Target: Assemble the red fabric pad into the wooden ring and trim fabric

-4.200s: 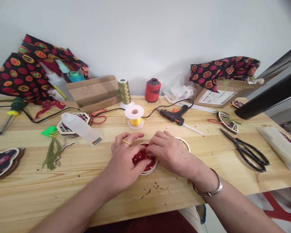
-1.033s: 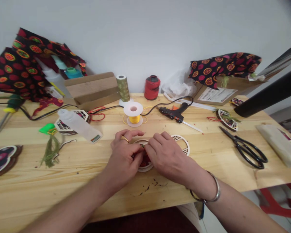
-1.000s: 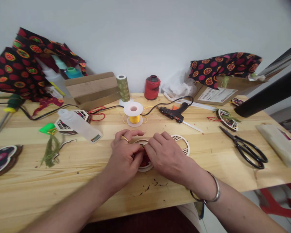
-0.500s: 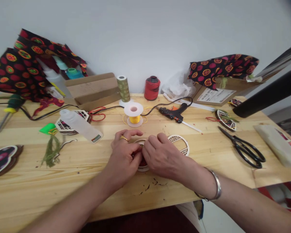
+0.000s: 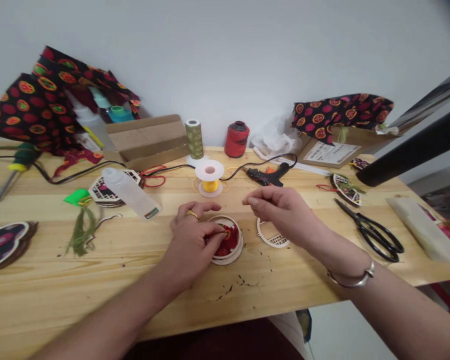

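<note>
My left hand (image 5: 197,227), with a ring on one finger, rests at the left side of a round wooden frame (image 5: 225,217). Its thumb and forefinger pinch at the red patterned fabric (image 5: 229,245) inside that frame. To the right, my right hand (image 5: 275,205) is raised over a round wooden lattice piece (image 5: 273,240) and hides part of it. Thumb and fingers of this hand are closed together; whether something small is between them cannot be made out. Small dark scraps (image 5: 228,290) lie on the wood in front of the frame.
Behind stand a yellow thread spool (image 5: 210,185), a red spool (image 5: 237,140) and a green spool (image 5: 194,140). A glue gun (image 5: 268,175) and black scissors (image 5: 371,230) lie to the right. Leftward are a tilted plastic bottle (image 5: 131,192), a green tassel (image 5: 82,232) and a screwdriver (image 5: 17,167).
My right hand has lifted off the round frame and moved right and up, uncovering the red fabric. My left hand stays at the frame. The view has shifted slightly.
</note>
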`<state>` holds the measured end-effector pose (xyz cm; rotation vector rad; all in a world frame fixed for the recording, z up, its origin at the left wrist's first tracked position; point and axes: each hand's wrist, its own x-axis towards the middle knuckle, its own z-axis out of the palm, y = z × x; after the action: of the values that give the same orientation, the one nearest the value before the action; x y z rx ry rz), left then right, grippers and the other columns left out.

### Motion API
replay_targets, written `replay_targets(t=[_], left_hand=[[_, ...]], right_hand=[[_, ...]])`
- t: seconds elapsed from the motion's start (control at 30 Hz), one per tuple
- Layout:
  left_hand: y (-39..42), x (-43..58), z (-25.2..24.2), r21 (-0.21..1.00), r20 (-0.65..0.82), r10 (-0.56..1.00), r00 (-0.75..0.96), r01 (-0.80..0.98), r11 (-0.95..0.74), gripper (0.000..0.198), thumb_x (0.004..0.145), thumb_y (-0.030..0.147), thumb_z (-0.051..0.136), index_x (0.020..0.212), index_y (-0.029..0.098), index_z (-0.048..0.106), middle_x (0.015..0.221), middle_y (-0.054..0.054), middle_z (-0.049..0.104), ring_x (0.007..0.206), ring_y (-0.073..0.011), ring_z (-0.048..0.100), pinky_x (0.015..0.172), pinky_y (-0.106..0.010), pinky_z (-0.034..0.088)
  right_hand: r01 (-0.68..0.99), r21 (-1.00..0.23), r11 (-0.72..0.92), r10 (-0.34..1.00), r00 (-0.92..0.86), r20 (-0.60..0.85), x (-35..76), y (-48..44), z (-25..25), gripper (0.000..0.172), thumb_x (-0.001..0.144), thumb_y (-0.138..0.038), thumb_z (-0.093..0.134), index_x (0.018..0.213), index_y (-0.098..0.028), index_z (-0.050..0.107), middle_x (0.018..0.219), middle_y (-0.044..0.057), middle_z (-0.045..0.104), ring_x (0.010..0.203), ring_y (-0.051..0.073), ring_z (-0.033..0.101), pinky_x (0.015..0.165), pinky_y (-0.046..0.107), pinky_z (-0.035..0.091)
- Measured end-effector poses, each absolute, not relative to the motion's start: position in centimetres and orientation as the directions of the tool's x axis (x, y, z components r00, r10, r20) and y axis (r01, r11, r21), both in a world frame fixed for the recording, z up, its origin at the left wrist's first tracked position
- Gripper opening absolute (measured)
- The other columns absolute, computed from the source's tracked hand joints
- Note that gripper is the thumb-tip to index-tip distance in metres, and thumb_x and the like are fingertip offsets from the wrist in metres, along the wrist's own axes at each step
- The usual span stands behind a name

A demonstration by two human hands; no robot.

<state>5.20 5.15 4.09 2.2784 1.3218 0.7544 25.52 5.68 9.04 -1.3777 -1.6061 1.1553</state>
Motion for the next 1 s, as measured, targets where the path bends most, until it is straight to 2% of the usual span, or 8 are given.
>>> replay_targets(t=[0.03,0.1,0.23,0.43,0.57,0.7,0.83,1.0], left_hand=[[5.1,5.2,4.0,0.583,0.251,0.880,0.403,0.663,-0.470,0.018,0.082,0.021,0.062,0.079,0.028,0.078,0.118,-0.006,0.063,0.114,-0.0332,0.041,0.096,-0.059,0.036],[5.2,5.3,4.0,0.589,0.257,0.881,0.396,0.659,-0.468,0.016,0.081,0.021,0.063,0.082,0.028,0.078,0.117,-0.006,0.064,0.113,-0.0329,0.043,0.095,-0.059,0.038],[5.2,5.2,4.0,0.592,0.299,0.870,0.391,0.639,-0.491,0.019,0.083,0.021,0.060,0.090,0.026,0.077,0.116,-0.008,0.065,0.110,-0.0319,0.046,0.094,-0.059,0.039],[5.2,5.2,3.9,0.578,0.316,0.856,0.409,0.633,-0.515,0.022,0.086,0.023,0.055,0.094,0.025,0.076,0.118,-0.009,0.064,0.112,-0.0323,0.045,0.094,-0.059,0.039],[5.2,5.4,4.0,0.543,0.323,0.848,0.421,0.651,-0.530,0.023,0.086,0.022,0.055,0.092,0.026,0.077,0.119,-0.009,0.063,0.112,-0.0337,0.044,0.093,-0.061,0.038],[5.2,5.6,4.0,0.521,0.327,0.839,0.436,0.658,-0.544,0.026,0.085,0.021,0.054,0.093,0.027,0.077,0.121,-0.009,0.063,0.112,-0.0344,0.043,0.092,-0.062,0.037],[5.3,5.7,4.0,0.507,0.324,0.835,0.445,0.664,-0.550,0.026,0.085,0.021,0.054,0.093,0.027,0.077,0.123,-0.008,0.062,0.113,-0.0344,0.042,0.093,-0.062,0.037],[5.3,5.7,3.9,0.502,0.315,0.835,0.451,0.668,-0.549,0.026,0.086,0.022,0.052,0.093,0.025,0.077,0.124,-0.009,0.062,0.113,-0.0347,0.042,0.093,-0.062,0.037]], right_hand=[[0.142,-0.983,-0.115,0.979,-0.151,-0.136,25.8,5.6,8.9,0.014,0.081,-0.028,0.061,0.078,-0.014,0.064,0.060,-0.004,0.049,0.052,0.009,0.038,0.050,0.024,0.027],[-0.110,-0.955,-0.275,0.954,-0.158,-0.256,26.2,5.5,8.4,0.018,0.071,-0.031,0.066,0.074,-0.014,0.062,0.060,-0.004,0.048,0.050,0.007,0.035,0.048,0.023,0.023],[-0.155,-0.938,-0.312,0.946,-0.147,-0.290,26.3,5.3,7.4,0.016,0.060,-0.027,0.063,0.070,-0.015,0.057,0.064,-0.002,0.051,0.050,0.006,0.038,0.047,0.022,0.024],[0.041,-0.972,-0.230,0.956,-0.175,-0.234,25.9,6.1,6.9,0.017,0.072,-0.024,0.061,0.083,-0.013,0.068,0.058,-0.003,0.056,0.046,0.007,0.040,0.046,0.023,0.027],[0.239,-0.970,-0.046,0.968,-0.228,-0.102,25.7,6.6,6.8,0.009,0.073,-0.015,0.065,0.075,-0.016,0.074,0.064,-0.001,0.066,0.059,0.011,0.052,0.059,0.025,0.038],[0.359,-0.928,0.099,0.950,-0.312,-0.020,25.7,6.1,6.3,0.014,0.076,-0.010,0.065,0.078,-0.018,0.076,0.073,0.001,0.073,0.067,0.012,0.058,0.066,0.025,0.041],[0.533,-0.813,0.234,0.925,-0.379,0.018,25.9,5.3,5.6,0.016,0.085,-0.018,0.060,0.090,-0.018,0.076,0.071,0.000,0.071,0.060,0.010,0.055,0.057,0.022,0.039],[0.599,-0.763,0.243,0.928,-0.373,0.004,26.1,5.2,5.0,0.015,0.087,-0.024,0.060,0.091,-0.020,0.075,0.062,-0.002,0.065,0.055,0.008,0.050,0.051,0.021,0.033]])
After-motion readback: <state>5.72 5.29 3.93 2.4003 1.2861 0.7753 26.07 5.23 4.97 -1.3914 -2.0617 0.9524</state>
